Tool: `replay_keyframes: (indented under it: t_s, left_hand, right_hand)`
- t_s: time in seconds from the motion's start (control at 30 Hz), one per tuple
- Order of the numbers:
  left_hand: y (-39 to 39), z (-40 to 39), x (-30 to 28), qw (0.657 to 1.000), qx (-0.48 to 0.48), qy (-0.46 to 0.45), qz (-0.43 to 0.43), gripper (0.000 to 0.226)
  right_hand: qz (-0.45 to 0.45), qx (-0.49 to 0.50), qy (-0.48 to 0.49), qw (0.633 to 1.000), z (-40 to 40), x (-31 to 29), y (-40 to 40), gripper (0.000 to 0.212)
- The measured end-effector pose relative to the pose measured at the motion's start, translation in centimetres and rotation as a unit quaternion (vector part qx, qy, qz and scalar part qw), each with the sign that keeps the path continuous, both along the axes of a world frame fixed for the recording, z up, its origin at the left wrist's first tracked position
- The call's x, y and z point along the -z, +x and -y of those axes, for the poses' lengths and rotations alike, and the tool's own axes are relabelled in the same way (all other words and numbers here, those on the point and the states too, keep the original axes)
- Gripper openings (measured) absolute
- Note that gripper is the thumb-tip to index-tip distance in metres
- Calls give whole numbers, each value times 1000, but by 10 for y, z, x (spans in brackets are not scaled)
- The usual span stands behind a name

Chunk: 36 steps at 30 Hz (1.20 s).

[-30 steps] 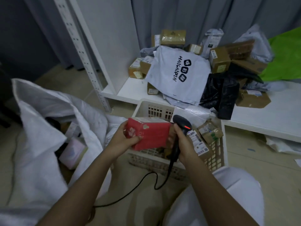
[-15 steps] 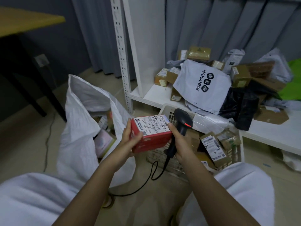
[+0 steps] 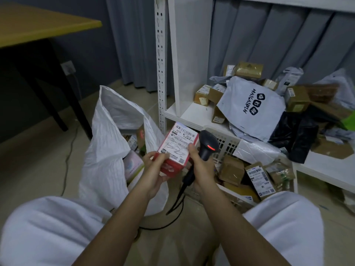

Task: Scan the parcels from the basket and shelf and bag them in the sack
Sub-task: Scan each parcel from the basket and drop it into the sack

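My left hand (image 3: 153,169) grips a red parcel box (image 3: 177,150) whose white shipping label faces up. My right hand (image 3: 201,166) holds a black handheld scanner (image 3: 208,145) with a red light lit, and its fingertip touches the box's right edge. The box hangs between the open white sack (image 3: 113,143) on the left and the white plastic basket (image 3: 228,144) on the right. The sack holds several parcels. Brown boxes with labels fill the basket. More parcels, including a grey mailer bag (image 3: 253,106), lie piled on the low white shelf (image 3: 192,116).
The scanner's black cable (image 3: 172,212) runs down to the floor between my knees. A perforated white shelf upright (image 3: 161,64) stands behind the sack. A yellow-topped table with black legs (image 3: 38,35) is at the far left. A black bag (image 3: 295,135) hangs over the shelf edge.
The box has been turned so its label faces up, and tilted away from me. The view has swung left and up, bringing the sack and table into sight.
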State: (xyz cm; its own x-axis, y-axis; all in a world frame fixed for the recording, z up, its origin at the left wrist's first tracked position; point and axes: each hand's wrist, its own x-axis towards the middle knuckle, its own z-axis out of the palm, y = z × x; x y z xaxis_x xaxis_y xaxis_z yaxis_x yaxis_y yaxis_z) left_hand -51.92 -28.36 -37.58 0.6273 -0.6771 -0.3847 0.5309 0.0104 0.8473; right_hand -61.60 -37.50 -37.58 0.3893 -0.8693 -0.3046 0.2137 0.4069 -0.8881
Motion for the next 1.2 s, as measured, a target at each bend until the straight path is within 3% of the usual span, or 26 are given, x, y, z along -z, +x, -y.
replay_keyframes:
  t_s: [0.1, 0.17, 0.27, 0.4, 0.53, 0.7, 0.9, 1.2]
  left_hand:
    - [1, -3, 0, 999, 34, 14, 7, 62]
    - [9, -8, -2, 993, 81, 71, 57, 83]
    - [20, -15, -3, 977, 119, 134, 118, 93]
    - [28, -23, -8, 968, 175, 143, 111, 59]
    - [32, -18, -12, 957, 167, 148, 185, 36]
    - [58, -12, -7, 948, 97, 177, 247, 45]
    - [69, -7, -5, 947, 90, 188, 242, 40]
    - [74, -6, 0, 943, 101, 195, 252, 39]
  right_hand:
    - [4, -12, -20, 1000, 0, 3, 3, 45]
    - [-7, -32, -48, 998, 4, 2, 0, 46]
    - [-32, -64, -104, 992, 9, 1, -4, 43]
    - [-62, -90, -139, 984, 15, -8, -6, 42]
    - [-131, -102, -159, 973, 17, -25, -5, 35]
    - [-180, -146, -149, 961, 10, -33, -14, 31]
    - [-213, -264, -169, 926, -3, -36, -32, 25]
    - [-219, -220, -162, 937, 0, -36, -30, 27]
